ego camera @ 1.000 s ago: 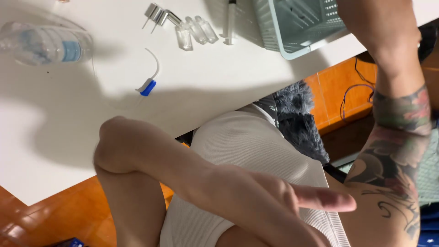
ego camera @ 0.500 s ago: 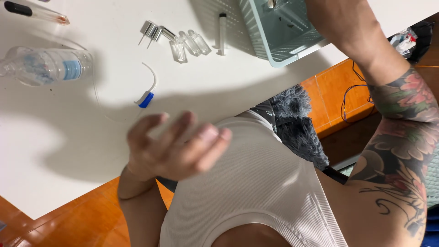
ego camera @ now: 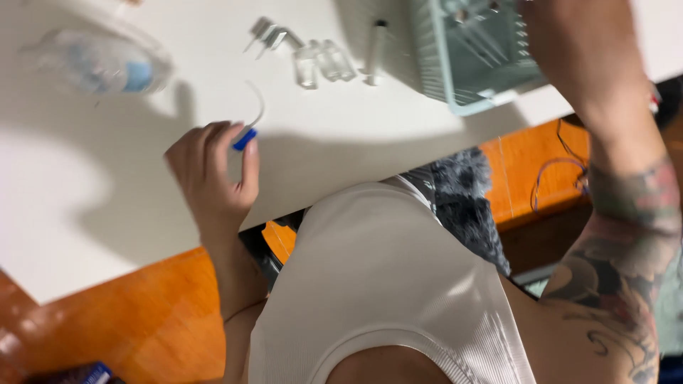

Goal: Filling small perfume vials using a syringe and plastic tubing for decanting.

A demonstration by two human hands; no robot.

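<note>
1. Small blue-capped piece (ego camera: 244,139) with thin curved clear tube (ego camera: 257,107): on the white surface (ego camera: 341,156), near its front edge, tube arcing away from the cap toward the far side.
2. Left hand (ego camera: 210,178): at the blue cap, fingertips (ego camera: 235,131) curled over and touching it; grip half closed, pinching or about to pinch the cap — blur hides which. Best taken by the cap alone, thumb and forefinger on opposite sides, tube left free so as not to kink.
3. Advisable: light pressure, straight lift, no dragging across the surface; tube looks limp and likely to trail and swing.
4. Right hand: out of sight past the top edge; only the tattooed forearm (ego camera: 612,178) shows, reaching over the pale green basket (ego camera: 455,64). Grip cannot be told.
5. Beyond the tube: group of small clear vials (ego camera: 320,62), small metal-grey pieces (ego camera: 267,32) beside them, slim syringe-like cylinder (ego camera: 375,50) just beside the basket. All apart from the left hand; worth keeping the tube clear of them on lifting.
6. Far left: clear plastic bottle with blue label (ego camera: 107,64), lying on its side, well apart from the cap.
7. Below the surface edge: white ribbed top (ego camera: 384,284), orange floor (ego camera: 142,313).
</note>
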